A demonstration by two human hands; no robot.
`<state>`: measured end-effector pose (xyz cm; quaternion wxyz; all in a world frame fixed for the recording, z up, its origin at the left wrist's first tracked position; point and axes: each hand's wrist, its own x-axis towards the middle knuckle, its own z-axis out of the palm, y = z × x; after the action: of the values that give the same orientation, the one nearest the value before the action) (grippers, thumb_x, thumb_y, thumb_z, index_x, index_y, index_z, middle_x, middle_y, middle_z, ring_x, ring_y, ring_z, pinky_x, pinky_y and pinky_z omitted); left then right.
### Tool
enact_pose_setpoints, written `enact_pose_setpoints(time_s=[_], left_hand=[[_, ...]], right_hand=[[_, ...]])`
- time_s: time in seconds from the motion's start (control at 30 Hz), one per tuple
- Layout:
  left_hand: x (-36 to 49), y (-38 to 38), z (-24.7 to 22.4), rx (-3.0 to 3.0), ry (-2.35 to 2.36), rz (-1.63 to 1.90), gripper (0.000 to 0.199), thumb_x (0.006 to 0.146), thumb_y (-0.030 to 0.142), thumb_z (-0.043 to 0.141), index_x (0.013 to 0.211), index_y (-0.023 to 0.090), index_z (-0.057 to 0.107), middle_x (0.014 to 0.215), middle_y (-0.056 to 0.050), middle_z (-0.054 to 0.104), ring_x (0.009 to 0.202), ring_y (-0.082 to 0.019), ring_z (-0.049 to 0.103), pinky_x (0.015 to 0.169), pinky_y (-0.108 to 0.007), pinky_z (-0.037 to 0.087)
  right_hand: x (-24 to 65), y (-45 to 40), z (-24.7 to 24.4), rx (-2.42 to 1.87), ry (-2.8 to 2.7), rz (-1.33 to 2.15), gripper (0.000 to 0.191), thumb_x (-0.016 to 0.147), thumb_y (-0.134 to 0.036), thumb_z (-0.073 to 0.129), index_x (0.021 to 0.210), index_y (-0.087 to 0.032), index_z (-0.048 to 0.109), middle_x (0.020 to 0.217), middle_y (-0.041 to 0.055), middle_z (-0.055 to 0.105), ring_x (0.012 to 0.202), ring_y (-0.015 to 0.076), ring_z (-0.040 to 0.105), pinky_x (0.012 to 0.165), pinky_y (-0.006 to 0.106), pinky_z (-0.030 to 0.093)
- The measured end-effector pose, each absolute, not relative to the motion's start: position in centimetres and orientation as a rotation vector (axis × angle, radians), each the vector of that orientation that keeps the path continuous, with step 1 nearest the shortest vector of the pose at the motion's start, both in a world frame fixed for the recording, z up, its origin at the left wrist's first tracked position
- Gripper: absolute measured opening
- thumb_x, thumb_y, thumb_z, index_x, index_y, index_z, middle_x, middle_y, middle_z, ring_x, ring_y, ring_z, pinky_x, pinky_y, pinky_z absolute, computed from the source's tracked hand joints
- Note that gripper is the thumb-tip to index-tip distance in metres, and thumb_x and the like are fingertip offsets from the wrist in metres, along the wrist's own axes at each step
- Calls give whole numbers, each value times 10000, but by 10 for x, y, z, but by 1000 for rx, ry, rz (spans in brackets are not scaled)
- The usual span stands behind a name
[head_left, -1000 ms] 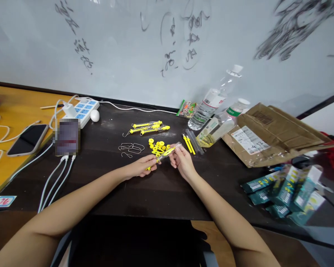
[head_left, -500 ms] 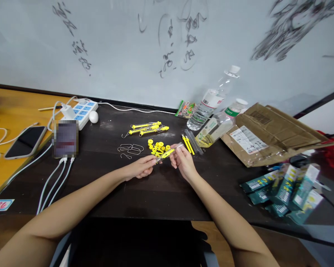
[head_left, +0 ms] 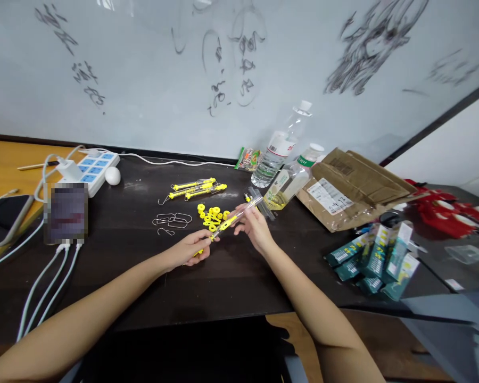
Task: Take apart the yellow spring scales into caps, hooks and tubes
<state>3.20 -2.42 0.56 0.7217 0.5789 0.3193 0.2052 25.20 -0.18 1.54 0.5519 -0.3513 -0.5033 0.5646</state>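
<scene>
My left hand (head_left: pixel 193 248) is closed around the lower end of a spring scale's yellow inner rod (head_left: pixel 225 222). My right hand (head_left: pixel 256 230) pinches the clear plastic tube (head_left: pixel 254 202), which lies in line with the rod and encloses its upper part. Just beyond my hands is a pile of small yellow plastic caps and rings (head_left: pixel 211 214). Bent wire hooks (head_left: pixel 174 219) lie to its left. Several assembled yellow spring scales (head_left: pixel 195 188) with hooks rest farther back. Loose clear tubes (head_left: pixel 269 211) lie past my right hand, which partly hides the yellow rods there.
Two plastic bottles (head_left: pixel 277 151) and a snack packet (head_left: pixel 248 159) stand by the whiteboard. A cardboard parcel (head_left: pixel 335 186) and teal boxes (head_left: pixel 377 258) are at right. A power strip (head_left: pixel 98 169), a blurred-out device (head_left: pixel 66 213), cables and a phone (head_left: pixel 8 218) occupy the left.
The view has shifted right. The clear tube and yellow rod now reach farther between my hands, and more of the tube shows above my right fingers. My left hand has drawn slightly toward me.
</scene>
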Motion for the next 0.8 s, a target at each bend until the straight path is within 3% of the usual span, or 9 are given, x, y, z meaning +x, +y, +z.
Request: enact_pose_setpoints(time_s=[0.17,0.27,0.47,0.8], left_hand=[[33,-26,8,1291,731,537,345,897,457,465,1101,179,459,543,70,508,320,-34,362,300,-122,251],[34,-27,11,1263,733,567,374,885,473,483,1103,170,450,554,41,567,385,-73,491,354,-151,375],[36,-26,9,1203,731,588,368,861,445,539,1089,174,438,625,21,611,474,-89,569,437,-181,454],[34,-21,5,1150,778,692,292,856,342,581,1069,159,505,779,0,611,683,-114,651,657,-249,528]], right_hand=[[285,17,19,-997,-1066,916,428,871,-541,425,1093,-190,529,655,-17,554,504,109,506,434,218,428],[300,23,14,-1382,-1368,615,411,852,-468,479,1126,-169,544,551,-52,454,474,119,455,471,236,391],[294,20,6,-2015,-1912,68,499,790,-321,588,1256,-212,445,802,35,639,684,213,614,595,287,418],[292,18,1,-1936,-2092,-67,244,779,-249,543,1017,-201,508,973,59,601,757,187,595,567,259,382]])
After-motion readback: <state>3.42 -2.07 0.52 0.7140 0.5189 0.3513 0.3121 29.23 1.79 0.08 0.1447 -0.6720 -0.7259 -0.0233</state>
